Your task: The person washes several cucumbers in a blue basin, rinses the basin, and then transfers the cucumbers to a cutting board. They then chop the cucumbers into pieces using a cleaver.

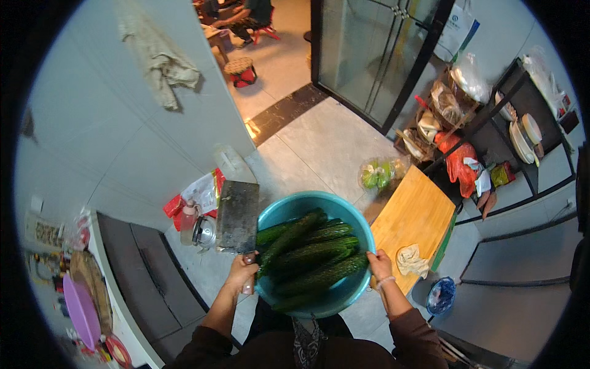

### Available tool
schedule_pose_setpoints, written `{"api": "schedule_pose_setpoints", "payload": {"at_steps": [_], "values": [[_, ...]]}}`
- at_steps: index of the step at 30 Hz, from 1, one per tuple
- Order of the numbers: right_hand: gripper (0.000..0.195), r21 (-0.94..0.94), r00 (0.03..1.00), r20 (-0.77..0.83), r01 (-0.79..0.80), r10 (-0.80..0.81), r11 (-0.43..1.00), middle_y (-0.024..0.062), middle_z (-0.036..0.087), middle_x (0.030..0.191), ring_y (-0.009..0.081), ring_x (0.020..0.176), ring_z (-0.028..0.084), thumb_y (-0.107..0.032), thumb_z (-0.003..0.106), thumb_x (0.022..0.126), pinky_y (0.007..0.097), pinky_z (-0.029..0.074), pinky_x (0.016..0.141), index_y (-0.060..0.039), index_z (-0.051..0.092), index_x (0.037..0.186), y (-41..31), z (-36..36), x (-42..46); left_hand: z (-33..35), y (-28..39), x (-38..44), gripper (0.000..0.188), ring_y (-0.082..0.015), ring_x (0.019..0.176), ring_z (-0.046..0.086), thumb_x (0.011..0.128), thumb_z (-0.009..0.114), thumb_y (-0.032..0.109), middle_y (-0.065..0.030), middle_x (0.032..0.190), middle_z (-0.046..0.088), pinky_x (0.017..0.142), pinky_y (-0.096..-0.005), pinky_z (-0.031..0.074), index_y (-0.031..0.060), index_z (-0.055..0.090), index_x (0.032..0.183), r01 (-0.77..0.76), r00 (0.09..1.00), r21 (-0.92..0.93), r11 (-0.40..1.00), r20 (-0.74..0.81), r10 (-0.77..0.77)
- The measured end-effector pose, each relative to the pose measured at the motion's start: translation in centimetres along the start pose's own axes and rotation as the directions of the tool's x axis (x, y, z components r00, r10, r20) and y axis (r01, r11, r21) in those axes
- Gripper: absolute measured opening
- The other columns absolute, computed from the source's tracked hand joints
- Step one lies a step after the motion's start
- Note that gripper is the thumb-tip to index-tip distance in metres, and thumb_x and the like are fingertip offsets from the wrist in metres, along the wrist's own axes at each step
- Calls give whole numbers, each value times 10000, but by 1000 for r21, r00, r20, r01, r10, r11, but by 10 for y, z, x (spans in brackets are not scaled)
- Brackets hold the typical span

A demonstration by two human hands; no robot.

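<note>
A turquoise plastic basin (368, 221) is held up in front of my body. Several long dark-green cucumbers (318, 251) lie heaped inside it, wet and shiny. My left hand (241, 273) grips the handle of a cleaver (237, 217) at the basin's left side; its broad dark blade points away from me, beside the rim. Whether those fingers also hold the rim is hard to see. On the opposite side my right hand (380, 266) is closed on the basin's rim.
A wooden-topped table (415, 217) with a crumpled cloth (411, 261) stands right. Bottles and jars (203, 230) are at left, near a cabinet (147, 272). Ahead, a glass door (368, 60) stands open beside a doorway; a person (253, 16) sits beyond. A loaded shelf rack (521, 124) lines the right.
</note>
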State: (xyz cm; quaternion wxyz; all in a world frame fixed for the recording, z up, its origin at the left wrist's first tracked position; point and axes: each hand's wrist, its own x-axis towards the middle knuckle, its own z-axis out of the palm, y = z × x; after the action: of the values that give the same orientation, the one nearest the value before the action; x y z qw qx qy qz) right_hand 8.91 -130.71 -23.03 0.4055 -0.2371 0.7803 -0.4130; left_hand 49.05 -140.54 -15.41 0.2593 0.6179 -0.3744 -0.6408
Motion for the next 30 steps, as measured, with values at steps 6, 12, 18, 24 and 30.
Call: {"api": "schedule_pose_setpoints", "payload": {"at_steps": [6,12,18,24,30], "values": [[212,-135,964,-33,-267,265,954,29,563,696,135,656,512,-238,647,792,303,429,607,-39,577,787,46,101,52,-53,-27,112,420,-86,676,495,683,595,-27,17,839,528,609,-249,407,23,551,1097,107,991,143,984,64,-117],[230,-87,870,-113,-490,480,867,62,578,758,174,702,529,-248,619,782,329,434,630,-30,582,846,111,172,85,-79,-56,228,498,-211,997,564,669,616,20,-79,1058,584,851,-330,442,3,523,1158,245,928,346,906,186,-322],[255,315,581,-64,-760,812,569,68,503,838,233,725,499,-247,616,769,369,461,561,-86,538,951,183,218,106,-62,-115,341,471,-214,994,543,669,620,38,-74,1044,573,886,-332,417,34,540,1133,149,916,447,882,275,-294],[370,647,443,-2,-683,897,338,107,466,1065,266,940,476,-107,627,749,408,508,660,-92,483,1089,271,240,118,-17,-168,426,505,-182,919,536,684,616,73,-74,1020,573,808,-311,431,30,529,1179,145,863,533,834,344,-370],[284,830,364,-55,-501,930,245,85,507,1010,281,927,515,-39,564,718,456,519,782,-113,547,991,362,241,119,44,-222,472,467,-173,823,528,705,618,90,-61,943,546,735,-319,442,50,532,1162,81,810,593,801,429,-400]]}}
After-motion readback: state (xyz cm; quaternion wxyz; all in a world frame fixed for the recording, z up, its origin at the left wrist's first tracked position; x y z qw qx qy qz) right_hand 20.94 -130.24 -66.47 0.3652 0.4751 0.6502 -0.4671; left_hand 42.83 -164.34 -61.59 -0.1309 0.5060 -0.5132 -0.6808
